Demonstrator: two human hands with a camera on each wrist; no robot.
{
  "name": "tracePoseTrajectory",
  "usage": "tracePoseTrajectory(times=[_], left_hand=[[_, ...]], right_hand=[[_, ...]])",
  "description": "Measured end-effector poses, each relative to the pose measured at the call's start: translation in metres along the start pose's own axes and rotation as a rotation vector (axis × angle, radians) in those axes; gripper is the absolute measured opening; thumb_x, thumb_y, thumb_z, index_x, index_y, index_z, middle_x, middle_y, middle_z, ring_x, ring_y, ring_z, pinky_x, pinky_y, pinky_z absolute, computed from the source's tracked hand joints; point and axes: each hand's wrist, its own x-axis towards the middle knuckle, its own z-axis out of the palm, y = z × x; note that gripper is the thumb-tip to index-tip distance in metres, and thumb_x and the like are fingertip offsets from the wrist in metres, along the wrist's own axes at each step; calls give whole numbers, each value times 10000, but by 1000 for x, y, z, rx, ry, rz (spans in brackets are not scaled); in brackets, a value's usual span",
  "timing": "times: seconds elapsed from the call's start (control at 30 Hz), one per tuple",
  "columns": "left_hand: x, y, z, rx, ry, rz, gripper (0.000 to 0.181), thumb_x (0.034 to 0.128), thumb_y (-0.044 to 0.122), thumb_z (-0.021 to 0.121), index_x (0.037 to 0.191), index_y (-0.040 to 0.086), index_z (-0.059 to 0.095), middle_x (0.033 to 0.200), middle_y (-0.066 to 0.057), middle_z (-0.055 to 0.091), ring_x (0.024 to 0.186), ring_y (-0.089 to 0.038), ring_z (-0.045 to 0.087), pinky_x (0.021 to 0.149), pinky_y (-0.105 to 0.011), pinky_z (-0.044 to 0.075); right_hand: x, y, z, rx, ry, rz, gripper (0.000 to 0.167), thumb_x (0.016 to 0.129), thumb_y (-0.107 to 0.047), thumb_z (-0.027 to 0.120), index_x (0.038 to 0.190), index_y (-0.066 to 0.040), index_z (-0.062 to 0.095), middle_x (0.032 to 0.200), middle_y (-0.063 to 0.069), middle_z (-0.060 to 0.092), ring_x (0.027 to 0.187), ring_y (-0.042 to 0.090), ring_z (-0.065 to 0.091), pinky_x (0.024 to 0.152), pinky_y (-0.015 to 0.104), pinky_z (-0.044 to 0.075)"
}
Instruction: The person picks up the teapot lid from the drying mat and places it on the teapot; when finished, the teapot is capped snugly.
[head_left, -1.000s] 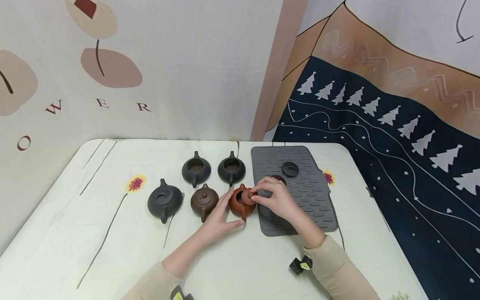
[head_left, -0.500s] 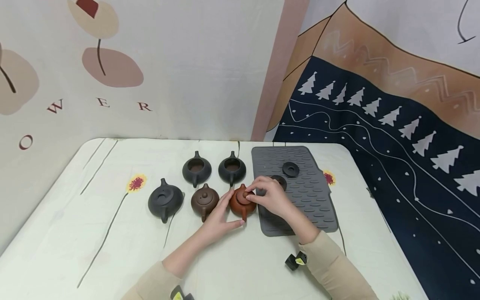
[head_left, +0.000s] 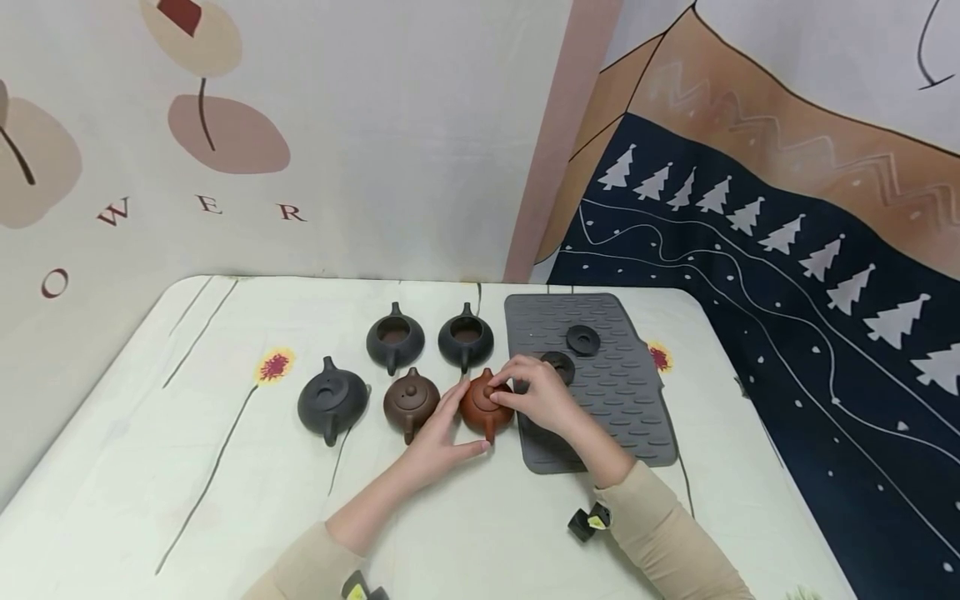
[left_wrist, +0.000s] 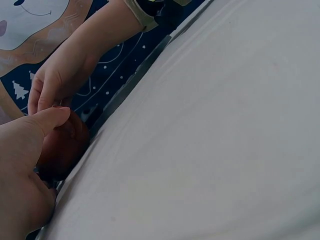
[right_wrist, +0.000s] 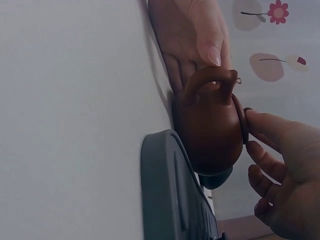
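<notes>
A reddish-brown clay teapot (head_left: 477,414) stands at the left edge of a grey mat, its loop handle towards me. My right hand (head_left: 542,395) pinches the knob of the lid (head_left: 480,387), which sits over the teapot's mouth. In the right wrist view the lid (right_wrist: 240,117) lies against the body, with thumb and fingertips at its top. My left hand (head_left: 438,443) rests along the teapot's left side with long, straight fingers. Its thumb (right_wrist: 215,54) touches the handle or lies close by it; contact is hard to tell.
Left of the hands stand a brown lidded teapot (head_left: 412,402) and a larger dark grey teapot (head_left: 332,400). Behind are two lidless black teapots (head_left: 395,337). The ridged grey mat (head_left: 607,417) bears two round black lids (head_left: 582,339).
My right hand has brought the lid left and down from a tilted position at the rim, so that it now covers the reddish-brown teapot's opening. The left hand has stayed in place.
</notes>
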Motion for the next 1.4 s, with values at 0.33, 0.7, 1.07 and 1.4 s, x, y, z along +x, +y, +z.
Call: tracePoseTrajectory(times=[0.33, 0.7, 1.07, 1.4], left_hand=[[0, 2, 0, -5, 2, -4, 953, 810, 273, 786, 1529, 66, 195, 1569, -99, 177, 1410, -257, 213, 1100, -486, 243], [-2, 8, -1, -1, 16, -11, 929, 811, 280, 785, 1519, 53, 228, 1563, -103, 203, 1412, -266, 215, 1094, -505, 250], [-4, 21, -6, 51, 27, 3, 918, 802, 254, 793, 1517, 65, 250, 1557, -67, 231, 1408, -219, 228, 1104, -463, 246], [-3, 31, -17, 43, 73, 26, 923, 802, 249, 795, 1526, 107, 241, 1560, -56, 228, 1403, -257, 245, 1093, -520, 241]], right_hand=[[-1, 3, 2, 14, 6, 1, 133, 836, -153, 758, 968, -138, 758, 930, -55, 629, 818, 228, 551, 690, 358, 455], [-5, 4, -6, 20, 71, 22, 214, 839, -196, 758, 1030, -102, 739, 975, -28, 654, 815, 194, 542, 696, 344, 466], [-20, 17, -25, 29, 160, 98, 250, 840, -178, 756, 1068, -79, 726, 1022, -37, 638, 828, 186, 525, 697, 344, 458], [-28, 27, -41, 24, 210, 122, 232, 833, -163, 761, 1043, -69, 731, 1025, -22, 641, 800, 188, 512, 656, 328, 434]])
